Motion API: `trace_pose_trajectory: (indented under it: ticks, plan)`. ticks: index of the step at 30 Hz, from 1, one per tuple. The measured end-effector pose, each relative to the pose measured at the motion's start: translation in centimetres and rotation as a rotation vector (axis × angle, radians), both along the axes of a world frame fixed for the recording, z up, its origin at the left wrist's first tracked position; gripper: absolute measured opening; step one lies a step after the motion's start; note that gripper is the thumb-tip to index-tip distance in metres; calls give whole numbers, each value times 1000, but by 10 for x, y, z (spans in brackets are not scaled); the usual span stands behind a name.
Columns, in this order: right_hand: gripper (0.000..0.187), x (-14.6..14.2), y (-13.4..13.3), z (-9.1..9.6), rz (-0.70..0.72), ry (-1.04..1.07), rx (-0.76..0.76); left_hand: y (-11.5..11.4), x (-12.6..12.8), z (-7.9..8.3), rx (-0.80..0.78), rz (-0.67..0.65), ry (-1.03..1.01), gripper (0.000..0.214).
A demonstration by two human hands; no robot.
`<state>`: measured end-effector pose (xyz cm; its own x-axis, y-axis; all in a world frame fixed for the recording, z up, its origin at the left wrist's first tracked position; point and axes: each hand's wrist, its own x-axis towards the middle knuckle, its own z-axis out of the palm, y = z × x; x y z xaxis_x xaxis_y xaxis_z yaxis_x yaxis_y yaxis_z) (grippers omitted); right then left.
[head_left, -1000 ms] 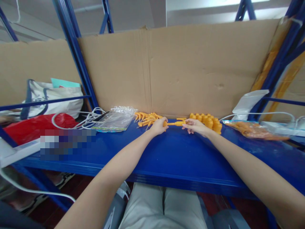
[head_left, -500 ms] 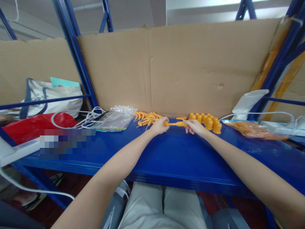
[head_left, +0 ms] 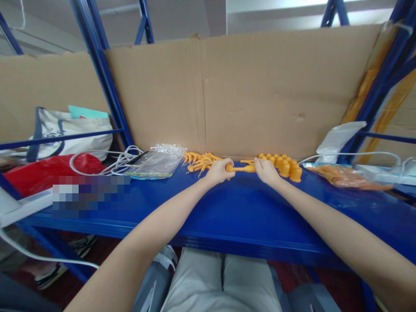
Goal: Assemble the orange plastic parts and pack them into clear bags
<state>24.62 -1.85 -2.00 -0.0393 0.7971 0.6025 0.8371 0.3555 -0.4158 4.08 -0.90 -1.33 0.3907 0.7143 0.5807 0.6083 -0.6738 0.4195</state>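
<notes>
My left hand (head_left: 219, 171) is closed around an orange plastic piece (head_left: 229, 167), whose rounded end shows at the fingertips. A thin orange stem runs from it toward my right hand (head_left: 267, 170), which is closed, palm down, over the far end of a wider ribbed orange part (head_left: 248, 168). Whether stem and ribbed part are one piece, I cannot tell. Beside my left hand lies a pile of orange plastic pieces (head_left: 199, 161) with small metal chains. Several orange cup-like pieces (head_left: 286, 164) stand in rows just right of my right hand.
A clear plastic bag (head_left: 157, 162) and white cables (head_left: 125, 156) lie left on the blue shelf (head_left: 227, 212). At right is a clear bag of orange parts (head_left: 344, 175). A cardboard panel (head_left: 247, 95) closes off the back; blue posts (head_left: 100, 65) rise at the sides.
My right hand has turned palm down and its fingers now cover the end of the orange part. My left hand has rolled slightly, showing the piece's rounded end.
</notes>
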Motion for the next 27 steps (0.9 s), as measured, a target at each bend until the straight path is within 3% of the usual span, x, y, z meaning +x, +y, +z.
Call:
trace_pose_trajectory:
  ticks: [5, 7, 12, 18, 23, 27]
  plan:
    - [54, 1, 7, 1, 161, 307, -361, -3, 0, 4, 50, 12, 8, 16]
    - [59, 2, 6, 1, 219, 369, -441, -1, -1, 5, 19, -7, 6, 16]
    - [55, 4, -2, 5, 361, 371, -406, 8, -3, 2, -130, -23, -61, 16]
    - [42, 14, -10, 13, 492, 469, -550, 18, -5, -3, -214, -20, -148, 16]
    - [30, 16, -11, 15, 480, 458, -576, 19, -7, -4, -192, -19, -129, 16]
    - [32, 15, -11, 16, 451, 447, -579, 16, -9, -2, -101, -7, -63, 14]
